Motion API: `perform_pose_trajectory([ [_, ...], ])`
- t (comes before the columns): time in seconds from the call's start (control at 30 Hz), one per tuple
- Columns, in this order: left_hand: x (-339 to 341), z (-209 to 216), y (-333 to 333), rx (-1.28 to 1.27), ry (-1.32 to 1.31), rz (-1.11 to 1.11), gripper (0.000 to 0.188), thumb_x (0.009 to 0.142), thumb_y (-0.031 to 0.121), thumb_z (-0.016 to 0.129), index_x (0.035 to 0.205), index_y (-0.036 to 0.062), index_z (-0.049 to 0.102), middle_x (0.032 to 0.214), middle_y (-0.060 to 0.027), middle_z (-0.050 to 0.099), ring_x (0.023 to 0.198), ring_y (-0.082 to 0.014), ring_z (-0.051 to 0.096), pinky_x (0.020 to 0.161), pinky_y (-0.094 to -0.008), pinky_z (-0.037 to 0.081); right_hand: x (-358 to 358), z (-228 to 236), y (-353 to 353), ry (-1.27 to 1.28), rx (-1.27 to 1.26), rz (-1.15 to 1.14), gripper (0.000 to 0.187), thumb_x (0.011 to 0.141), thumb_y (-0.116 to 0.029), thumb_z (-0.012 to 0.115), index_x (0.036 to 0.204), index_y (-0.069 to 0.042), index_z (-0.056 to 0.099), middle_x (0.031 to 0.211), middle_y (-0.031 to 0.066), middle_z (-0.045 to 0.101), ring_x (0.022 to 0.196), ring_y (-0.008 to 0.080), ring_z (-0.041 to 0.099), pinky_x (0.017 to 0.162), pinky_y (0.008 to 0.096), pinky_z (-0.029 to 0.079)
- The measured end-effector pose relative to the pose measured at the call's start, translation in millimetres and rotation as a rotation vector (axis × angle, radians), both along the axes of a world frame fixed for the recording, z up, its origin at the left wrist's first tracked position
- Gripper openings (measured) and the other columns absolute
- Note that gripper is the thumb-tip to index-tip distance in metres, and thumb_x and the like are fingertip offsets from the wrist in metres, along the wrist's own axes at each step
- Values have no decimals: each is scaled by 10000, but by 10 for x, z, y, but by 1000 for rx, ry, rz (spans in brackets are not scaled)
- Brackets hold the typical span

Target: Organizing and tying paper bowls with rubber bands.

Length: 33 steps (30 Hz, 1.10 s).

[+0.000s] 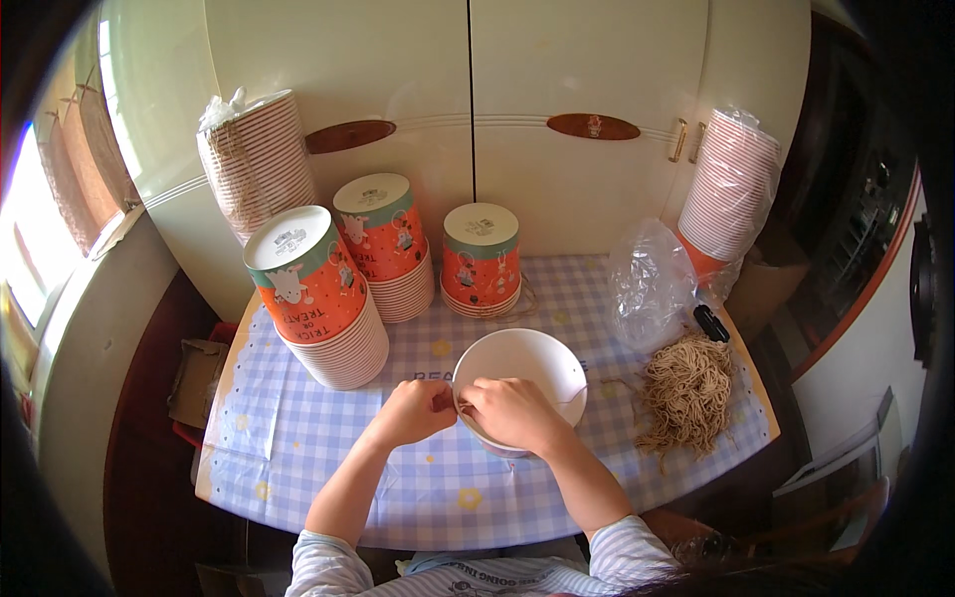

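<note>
Two hands meet at the near rim of a white paper bucket [522, 368], which stands open side up near the middle of the surface [298, 438], on a cloth with blue and white squares. The left hand [416, 411] is closed, its fingertips pinched together just beside the rim; what it pinches is too small to tell. The right hand [512, 413] lies over the rim with curled fingers and grips the edge of the bucket. Both hands almost touch each other. Behind the bucket stand three stacks of orange buckets, upside down: a tall tilted one [318, 298] on the left, one [386, 244] behind it, and a short one [481, 261] in the middle. A heap of tan string [686, 393] lies on the right part of the surface, well apart from the hands, with a clear plastic bag [649, 284] just behind it. Two more wrapped stacks [257, 159] [731, 184] lean against the cream cupboard [557, 60] at the back.
</note>
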<state>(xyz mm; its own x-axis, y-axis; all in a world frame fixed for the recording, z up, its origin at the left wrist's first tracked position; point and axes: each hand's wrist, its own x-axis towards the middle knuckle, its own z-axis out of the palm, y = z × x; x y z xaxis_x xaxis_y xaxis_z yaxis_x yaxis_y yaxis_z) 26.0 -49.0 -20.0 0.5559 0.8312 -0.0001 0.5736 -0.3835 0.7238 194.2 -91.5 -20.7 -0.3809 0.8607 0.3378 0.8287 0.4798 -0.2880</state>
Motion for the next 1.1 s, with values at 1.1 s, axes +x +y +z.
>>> perform_pose_trajectory([
  [1.1, -138, 1, 101, -652, -660, -165, 107, 858, 166, 530, 854, 60, 518, 778, -9, 566, 674, -54, 461, 571, -197, 372, 186, 264, -54, 457, -206, 193, 159, 786, -53, 553, 943, -55, 526, 736, 55, 581, 670, 149, 580, 606, 265, 462],
])
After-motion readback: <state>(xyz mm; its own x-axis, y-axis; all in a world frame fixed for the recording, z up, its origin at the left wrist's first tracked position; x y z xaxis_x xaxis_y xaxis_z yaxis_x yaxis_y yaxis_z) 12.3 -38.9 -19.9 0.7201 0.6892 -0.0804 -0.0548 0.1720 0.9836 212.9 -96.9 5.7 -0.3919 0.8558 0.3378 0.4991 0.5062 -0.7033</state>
